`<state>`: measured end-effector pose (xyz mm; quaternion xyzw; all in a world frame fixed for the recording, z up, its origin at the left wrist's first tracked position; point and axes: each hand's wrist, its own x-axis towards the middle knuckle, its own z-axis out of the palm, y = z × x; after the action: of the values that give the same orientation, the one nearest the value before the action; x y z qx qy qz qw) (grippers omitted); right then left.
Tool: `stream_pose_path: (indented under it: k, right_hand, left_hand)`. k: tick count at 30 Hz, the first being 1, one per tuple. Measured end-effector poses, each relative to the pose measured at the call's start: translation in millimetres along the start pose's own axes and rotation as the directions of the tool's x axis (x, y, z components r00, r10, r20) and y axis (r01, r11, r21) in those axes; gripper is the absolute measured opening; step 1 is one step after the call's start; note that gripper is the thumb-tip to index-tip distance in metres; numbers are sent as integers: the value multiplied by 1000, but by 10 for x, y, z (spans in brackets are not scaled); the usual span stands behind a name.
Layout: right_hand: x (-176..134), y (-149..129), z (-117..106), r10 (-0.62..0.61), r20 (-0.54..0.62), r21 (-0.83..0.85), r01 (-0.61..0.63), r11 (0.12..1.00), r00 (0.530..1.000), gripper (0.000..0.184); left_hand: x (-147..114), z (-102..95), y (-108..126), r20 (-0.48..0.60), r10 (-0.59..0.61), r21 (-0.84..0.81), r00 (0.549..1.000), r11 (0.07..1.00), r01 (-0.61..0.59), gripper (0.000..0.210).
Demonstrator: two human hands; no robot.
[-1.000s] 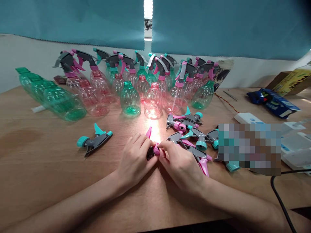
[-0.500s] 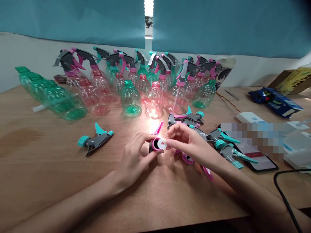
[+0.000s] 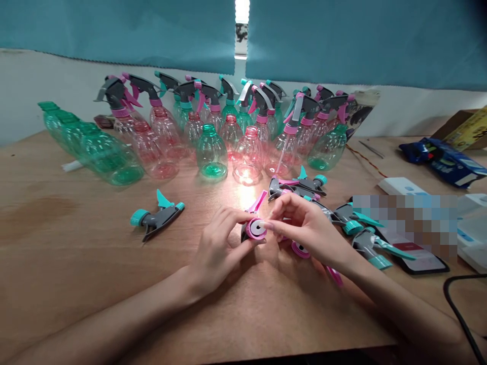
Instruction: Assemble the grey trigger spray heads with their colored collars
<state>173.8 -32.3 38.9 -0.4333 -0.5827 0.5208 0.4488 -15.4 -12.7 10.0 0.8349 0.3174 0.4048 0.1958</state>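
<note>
My left hand is closed around a pink-and-grey spray trigger head, its round pink collar turned up toward me. Inside the collar's mouth lies a white washer with a small dark hole. The thumb of my right hand presses on the washer's right edge, with the index finger bent close by; part of that pinch is hidden. Beneath and beside my right hand, more loose trigger heads lie on the table. One teal-and-grey trigger head rests apart on the left.
Rows of pink and green bottles stand at the back, many with trigger heads fitted. Green bottles line the left. To the right are a phone, a white power strip, a blue packet and a black cable.
The white washer has moved left from the collar's right rim to sit in its mouth. My right thumb stays on its edge. The whole view has shifted slightly.
</note>
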Motion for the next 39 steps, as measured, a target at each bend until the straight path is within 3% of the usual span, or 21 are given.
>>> stream_pose_path:
  k: [10, 17, 25, 39]
  right_hand:
    - [-21, 20, -5, -246, -199, -122, 225, 967, 949, 22]
    - [-85, -39, 9, -325, 73, -362, 329, 872, 943, 18]
    - [-54, 6, -28, -400, 96, -439, 400, 805, 911, 20]
    - [-59, 39, -10, -519, 209, -682, 504, 530, 829, 27]
  left_hand:
    - [-1, -4, 8, 10, 24, -5, 1000, 1000, -24, 24]
    - [-4, -14, 16, 10, 42, 21, 999, 999, -42, 24]
    - [-9, -7, 3, 22, 68, 28, 997, 997, -68, 28]
    - [-10, -40, 33, -34, 170, 234, 985, 960, -157, 16]
